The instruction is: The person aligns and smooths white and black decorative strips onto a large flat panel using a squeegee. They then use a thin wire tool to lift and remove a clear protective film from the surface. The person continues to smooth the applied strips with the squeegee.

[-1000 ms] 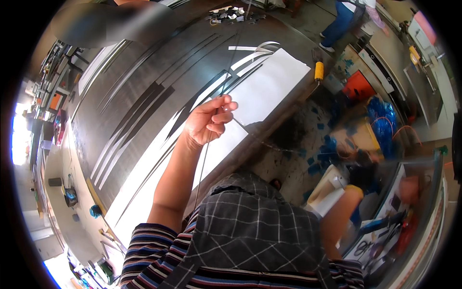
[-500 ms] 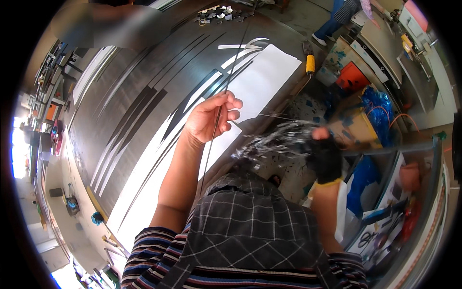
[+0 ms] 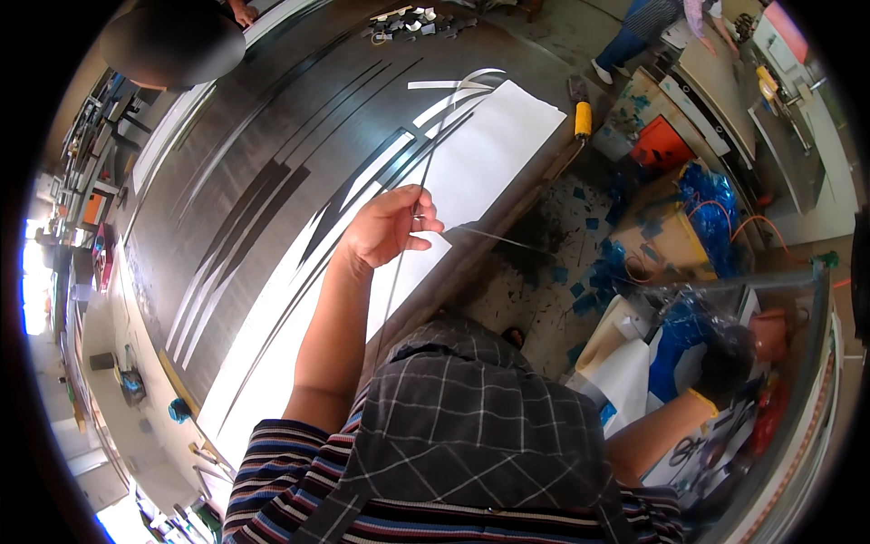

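Note:
My bare left hand (image 3: 391, 225) is over the metal-topped table, thumb and fingers closed on a long thin dark strip (image 3: 396, 283). The strip runs slantwise through the grip, its lower end reaching toward my apron. A thin strand (image 3: 498, 238) sticks out to the right just beyond the fingers. Under this hand lies a large white sheet (image 3: 500, 150). My right hand (image 3: 728, 363), in a black glove with a yellow cuff, is low over the shelf bin at the right. Crumpled clear plastic film (image 3: 681, 308) lies against it; the glove's fingers are lost in shadow.
Dark and white strips (image 3: 240, 231) lie across the table (image 3: 208, 172). A yellow-handled tool (image 3: 582, 118) rests at its right edge. Blue scraps litter the floor. Scissors (image 3: 686, 451) lie in the bin. Another person's dark head (image 3: 172, 41) is at the far left.
My right hand has swung right and down with the clear film, from beside the table to the shelf bin. The left hand has shifted slightly down, still gripping the strip.

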The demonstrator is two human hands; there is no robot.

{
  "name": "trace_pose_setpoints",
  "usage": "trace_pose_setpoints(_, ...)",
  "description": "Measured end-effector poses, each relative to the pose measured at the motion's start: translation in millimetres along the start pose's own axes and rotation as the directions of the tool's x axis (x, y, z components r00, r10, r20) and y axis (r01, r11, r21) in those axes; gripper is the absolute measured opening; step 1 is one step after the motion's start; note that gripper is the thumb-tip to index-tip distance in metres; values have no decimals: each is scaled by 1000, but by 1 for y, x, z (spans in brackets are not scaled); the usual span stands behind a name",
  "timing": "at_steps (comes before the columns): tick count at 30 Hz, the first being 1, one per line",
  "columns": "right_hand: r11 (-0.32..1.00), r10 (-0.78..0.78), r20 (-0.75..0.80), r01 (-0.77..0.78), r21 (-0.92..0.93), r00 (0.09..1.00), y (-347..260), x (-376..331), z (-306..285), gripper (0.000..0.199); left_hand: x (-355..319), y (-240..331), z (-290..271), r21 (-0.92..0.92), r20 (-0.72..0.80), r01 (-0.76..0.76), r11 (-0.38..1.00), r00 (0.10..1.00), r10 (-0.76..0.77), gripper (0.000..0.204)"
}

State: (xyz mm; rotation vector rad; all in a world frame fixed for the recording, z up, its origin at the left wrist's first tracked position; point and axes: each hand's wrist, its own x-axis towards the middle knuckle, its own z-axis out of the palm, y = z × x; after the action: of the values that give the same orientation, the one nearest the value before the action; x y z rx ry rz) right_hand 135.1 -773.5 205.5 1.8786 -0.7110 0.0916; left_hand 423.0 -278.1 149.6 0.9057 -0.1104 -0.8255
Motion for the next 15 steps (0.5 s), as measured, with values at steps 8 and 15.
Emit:
trace_pose_setpoints(8, 998, 45, 131, -38, -58, 990, 33, 11, -22, 23, -9, -1, 7, -221, -135, -111, 969, 987, 82, 22)
trace_pose_setpoints(15, 158, 212, 79, -114, 981, 974, -43, 29, -8, 34, -15, 4, 12, -414, 85, -42, 910, 993, 84, 19)
